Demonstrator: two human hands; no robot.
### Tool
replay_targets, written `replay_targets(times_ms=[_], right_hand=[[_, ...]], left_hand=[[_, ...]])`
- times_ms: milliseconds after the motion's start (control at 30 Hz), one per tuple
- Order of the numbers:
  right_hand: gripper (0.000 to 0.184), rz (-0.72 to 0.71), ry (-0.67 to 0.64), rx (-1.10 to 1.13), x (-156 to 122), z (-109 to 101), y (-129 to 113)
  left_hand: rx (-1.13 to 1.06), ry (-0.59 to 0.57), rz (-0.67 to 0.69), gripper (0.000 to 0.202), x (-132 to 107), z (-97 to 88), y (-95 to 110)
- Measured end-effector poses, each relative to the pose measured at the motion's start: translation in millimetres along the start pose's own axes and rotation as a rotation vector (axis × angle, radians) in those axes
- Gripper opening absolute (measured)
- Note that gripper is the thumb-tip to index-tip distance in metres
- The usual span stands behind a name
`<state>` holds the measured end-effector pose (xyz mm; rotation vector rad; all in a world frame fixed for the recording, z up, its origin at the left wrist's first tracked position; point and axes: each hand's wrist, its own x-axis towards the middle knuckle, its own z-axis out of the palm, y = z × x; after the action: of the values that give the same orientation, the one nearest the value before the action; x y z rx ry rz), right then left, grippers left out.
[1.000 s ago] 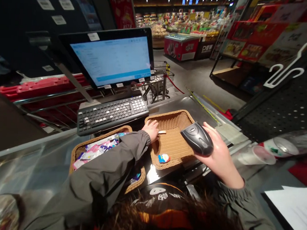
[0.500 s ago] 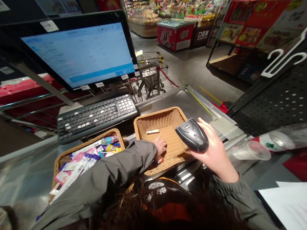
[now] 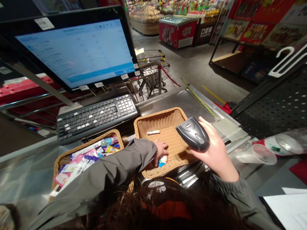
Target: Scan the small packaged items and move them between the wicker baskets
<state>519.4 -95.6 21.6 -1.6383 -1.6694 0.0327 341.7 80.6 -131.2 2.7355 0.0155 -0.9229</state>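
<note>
My right hand (image 3: pixel 214 150) grips a black barcode scanner (image 3: pixel 193 133) and holds it above the right rim of a woven basket (image 3: pixel 158 117). My left hand (image 3: pixel 160 150) reaches into that basket with its fingers curled around a small round blue and white item (image 3: pixel 163 160) at the near edge. A small pale stick-shaped item (image 3: pixel 153 132) lies deeper in the basket. To the left, a second woven basket (image 3: pixel 62 158) holds several small colourful packets (image 3: pixel 87 156).
A grey keyboard (image 3: pixel 96 116) and a lit monitor (image 3: pixel 74 54) stand behind the baskets on the steel counter (image 3: pixel 184 101). Clear plastic cups (image 3: pixel 256 154) lie to the right, white paper (image 3: pixel 292 209) at the near right. Shopping carts (image 3: pixel 152 72) stand beyond.
My left hand has drawn back from the stick-shaped item at the far side of the basket to the round blue item near me. The scanner hand has stayed almost still.
</note>
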Motion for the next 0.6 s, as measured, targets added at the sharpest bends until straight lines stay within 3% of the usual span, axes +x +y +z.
replay_targets(times_ms=[67, 200, 333, 467, 600], right_hand=[[0.07, -0.001, 0.005, 0.006, 2.8, 2.0, -0.8], [0.067, -0.003, 0.02, 0.004, 6.6, 5.9, -1.4], [0.071, 0.002, 0.026, 0.002, 8.0, 8.3, 1.0], [0.071, 0.011, 0.044, 0.003, 8.4, 8.1, 3.4], [0.069, 0.009, 0.037, 0.011, 7.5, 7.2, 5.3]], left_hand=[[0.071, 0.064, 0.069, 0.073, 9.0, 12.7, 5.3], [0.151, 0.316, 0.184, 0.032, 26.9, 28.7, 12.7], [0.158, 0.344, 0.235, 0.004, 35.6, 30.0, 22.7], [0.159, 0.312, 0.189, 0.007, 32.1, 17.0, 22.7], [0.104, 0.35, -0.075, 0.02, 24.7, 0.3, 2.4]])
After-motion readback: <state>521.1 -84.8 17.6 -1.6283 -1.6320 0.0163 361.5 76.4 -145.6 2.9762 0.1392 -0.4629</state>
